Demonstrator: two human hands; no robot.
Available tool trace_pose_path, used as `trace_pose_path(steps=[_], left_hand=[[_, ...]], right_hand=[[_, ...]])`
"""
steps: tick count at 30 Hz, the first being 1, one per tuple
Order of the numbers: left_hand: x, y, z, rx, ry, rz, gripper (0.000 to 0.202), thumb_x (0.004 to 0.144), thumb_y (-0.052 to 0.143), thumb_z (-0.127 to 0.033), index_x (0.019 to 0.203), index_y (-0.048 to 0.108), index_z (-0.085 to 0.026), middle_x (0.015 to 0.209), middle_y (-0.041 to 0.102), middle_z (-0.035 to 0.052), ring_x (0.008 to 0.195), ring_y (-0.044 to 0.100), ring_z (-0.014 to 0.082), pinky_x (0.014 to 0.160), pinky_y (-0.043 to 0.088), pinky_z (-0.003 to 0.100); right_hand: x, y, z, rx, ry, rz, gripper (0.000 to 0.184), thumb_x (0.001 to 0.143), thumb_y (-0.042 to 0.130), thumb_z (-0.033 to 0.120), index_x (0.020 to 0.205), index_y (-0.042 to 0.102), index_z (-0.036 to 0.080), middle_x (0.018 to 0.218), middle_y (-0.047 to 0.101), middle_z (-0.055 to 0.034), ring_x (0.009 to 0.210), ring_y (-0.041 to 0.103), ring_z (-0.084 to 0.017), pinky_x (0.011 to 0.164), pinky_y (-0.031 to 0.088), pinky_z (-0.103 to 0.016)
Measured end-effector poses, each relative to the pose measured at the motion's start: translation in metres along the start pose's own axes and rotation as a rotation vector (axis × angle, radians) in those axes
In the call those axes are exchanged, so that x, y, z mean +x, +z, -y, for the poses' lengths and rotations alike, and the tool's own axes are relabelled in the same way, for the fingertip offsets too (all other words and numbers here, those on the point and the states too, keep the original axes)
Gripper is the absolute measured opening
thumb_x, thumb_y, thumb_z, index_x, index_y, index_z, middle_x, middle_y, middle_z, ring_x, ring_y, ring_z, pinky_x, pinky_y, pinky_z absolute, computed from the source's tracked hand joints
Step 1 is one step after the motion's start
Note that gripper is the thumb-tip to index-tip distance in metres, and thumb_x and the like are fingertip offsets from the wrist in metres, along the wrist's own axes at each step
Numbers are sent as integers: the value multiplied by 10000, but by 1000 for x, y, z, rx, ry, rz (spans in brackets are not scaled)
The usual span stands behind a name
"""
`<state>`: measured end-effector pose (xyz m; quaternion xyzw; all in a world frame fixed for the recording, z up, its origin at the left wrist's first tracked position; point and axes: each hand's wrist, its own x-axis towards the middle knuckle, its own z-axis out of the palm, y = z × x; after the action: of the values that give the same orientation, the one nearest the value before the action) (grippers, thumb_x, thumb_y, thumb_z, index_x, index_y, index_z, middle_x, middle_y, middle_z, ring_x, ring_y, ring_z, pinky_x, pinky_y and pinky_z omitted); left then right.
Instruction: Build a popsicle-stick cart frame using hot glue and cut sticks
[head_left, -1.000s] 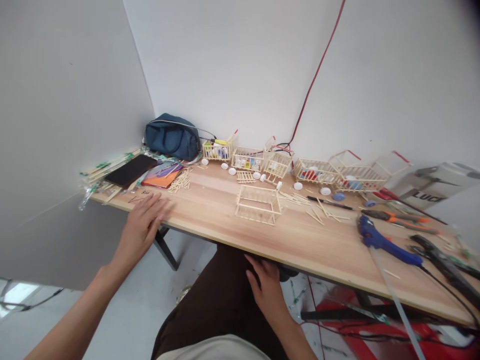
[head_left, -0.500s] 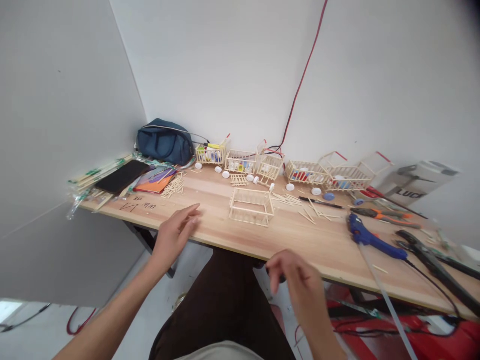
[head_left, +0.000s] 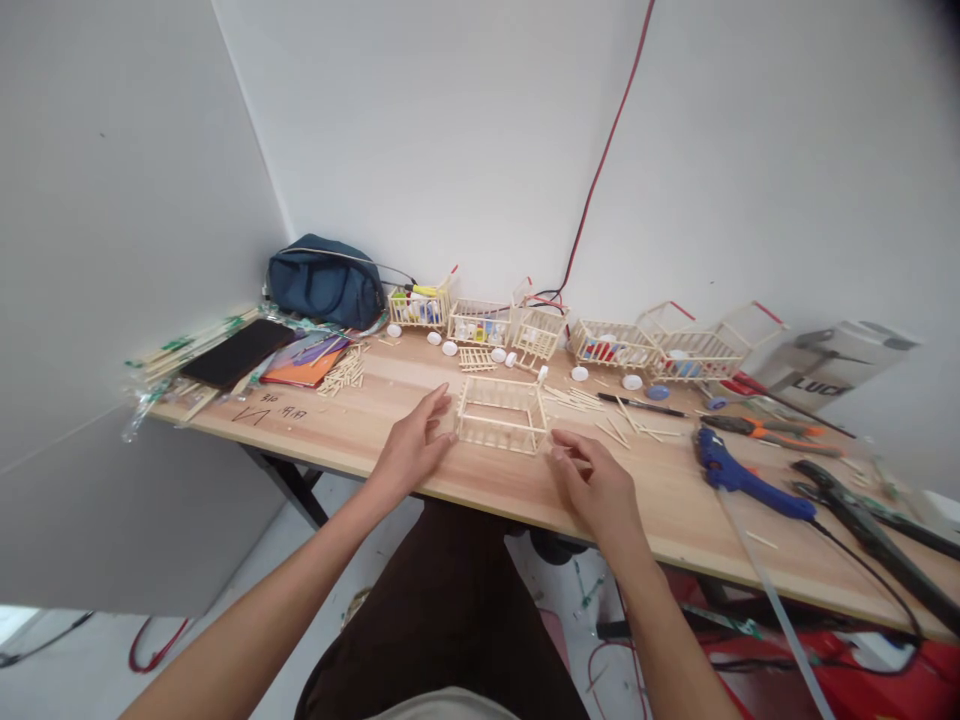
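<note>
A rectangular frame of thin wooden sticks (head_left: 501, 437), like a small open basket, sits on the wooden table (head_left: 405, 395) in front of me. Just left of it is my left hand (head_left: 417, 440), fingers apart and holding nothing. My right hand (head_left: 596, 478) is at the frame's right side, its fingers loosely curved with a gap between thumb and fingers. Whether either hand touches the sticks I cannot tell. Behind the frame lies a small flat stick grid (head_left: 478, 359).
Several little stick carts (head_left: 611, 346) with bottle-cap wheels line the wall. Loose sticks (head_left: 345, 371), a phone (head_left: 237, 354) and a blue bag (head_left: 327, 282) lie leftward. To the right are a blue glue gun (head_left: 750, 480), pliers (head_left: 772, 432) and a black-handled tool (head_left: 874, 530).
Both hands have moved in toward the stick frame: the left one rightward, the right one up from the table's front edge. The frame stays in place.
</note>
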<state>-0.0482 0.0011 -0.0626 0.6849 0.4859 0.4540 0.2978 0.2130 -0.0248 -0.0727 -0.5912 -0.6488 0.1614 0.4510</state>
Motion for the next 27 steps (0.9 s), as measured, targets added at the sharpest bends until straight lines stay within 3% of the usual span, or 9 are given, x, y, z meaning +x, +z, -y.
trace_pose_path(steps=[7,16,22,27], left_hand=[[6,8,0,-47,-37,-81,444,759,618,-161,1191,523,-199,1149,680,82,1072,642,192,922,520,350],[3,12,-15,-64,36,-140,202,786,571,-150,981,588,-198,1058,659,16,865,663,134,807,549,272],[-10,11,-28,-31,240,-188,182,856,554,-152,1026,590,-207,1145,630,51,1072,602,167,894,537,299],[-24,11,-35,50,309,-210,100,895,552,-182,983,590,-211,1134,642,55,1094,593,169,907,522,308]], right_hand=[[5,8,8,-66,-72,-2,251,834,509,384,881,658,187,908,695,-74,784,643,-201,773,489,-345],[7,6,11,-31,-74,-76,204,852,544,350,922,645,187,912,681,-60,799,630,-188,714,477,-305],[1,-4,19,-68,-110,-162,221,885,545,394,945,628,198,986,658,-63,744,601,-163,700,481,-305],[-9,-8,16,-71,-142,-167,219,892,536,400,917,615,197,1008,650,-76,799,602,-180,731,483,-322]])
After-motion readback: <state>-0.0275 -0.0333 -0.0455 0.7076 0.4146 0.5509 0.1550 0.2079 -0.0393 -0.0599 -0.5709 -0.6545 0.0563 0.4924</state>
